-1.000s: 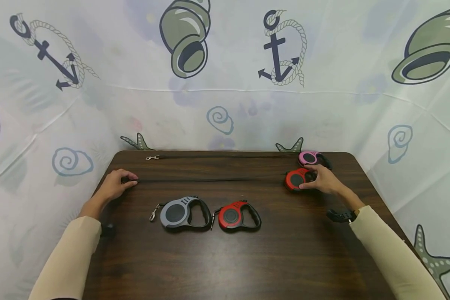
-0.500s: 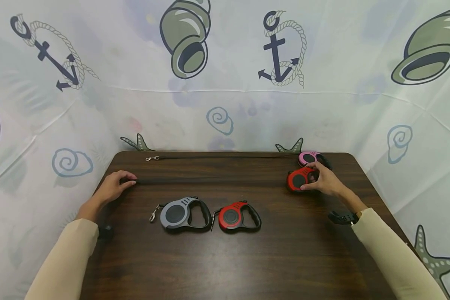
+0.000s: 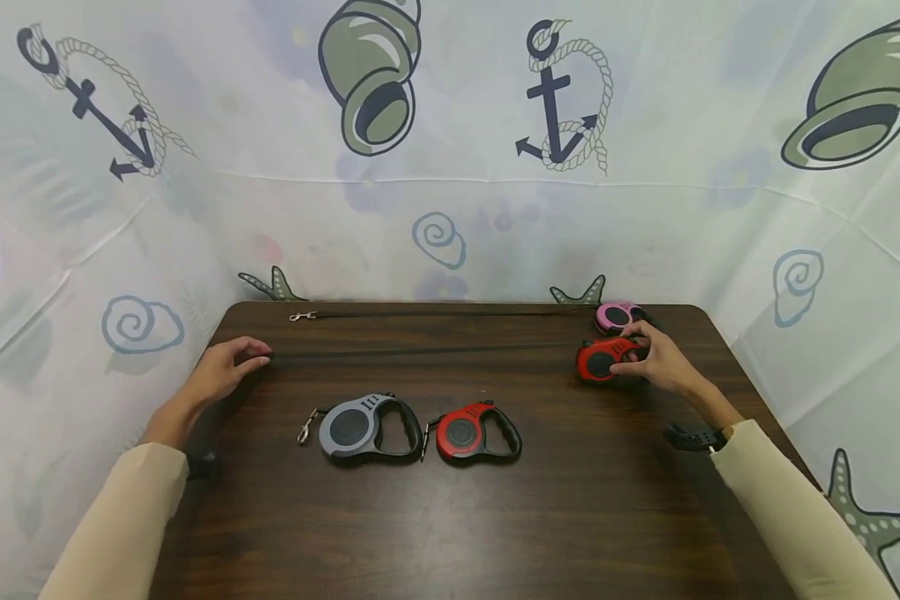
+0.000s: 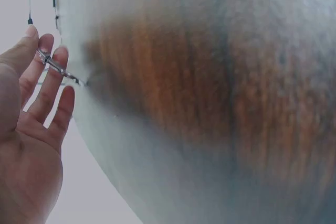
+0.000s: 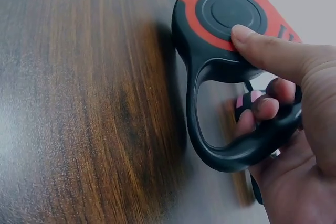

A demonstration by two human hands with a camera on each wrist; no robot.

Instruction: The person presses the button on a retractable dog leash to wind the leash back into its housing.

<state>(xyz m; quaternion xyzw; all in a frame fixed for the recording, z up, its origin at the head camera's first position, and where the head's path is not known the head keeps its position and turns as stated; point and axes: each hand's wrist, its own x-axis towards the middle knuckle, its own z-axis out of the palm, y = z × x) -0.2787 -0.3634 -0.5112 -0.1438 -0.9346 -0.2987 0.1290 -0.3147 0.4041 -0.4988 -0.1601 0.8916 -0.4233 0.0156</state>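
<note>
My right hand [image 3: 656, 360] grips a red and black retractable dog leash [image 3: 598, 360] by its black handle, the thumb lying on the round casing in the right wrist view. From that casing a thin black cord [image 3: 420, 352] runs taut across to the left. At its other end my left hand [image 3: 228, 367] pinches the leash between thumb and forefinger, and a silver snap hook [image 4: 58, 66] hangs across those fingers in the left wrist view. Just behind the red casing lies a pink retractable leash [image 3: 615, 317], its cord pulled out leftward to a silver clip [image 3: 302, 317].
A grey retractable leash [image 3: 350, 427] and a second red one [image 3: 462, 432] lie side by side mid-table, cords wound in. The dark wood table [image 3: 450, 533] ends at a patterned white cloth [image 3: 450, 233] behind and at the sides.
My right hand has shifted slightly right with the red leash, its casing tilting a little. The left hand has drifted slightly left, still pinching the leash end, and the cord now shows higher.
</note>
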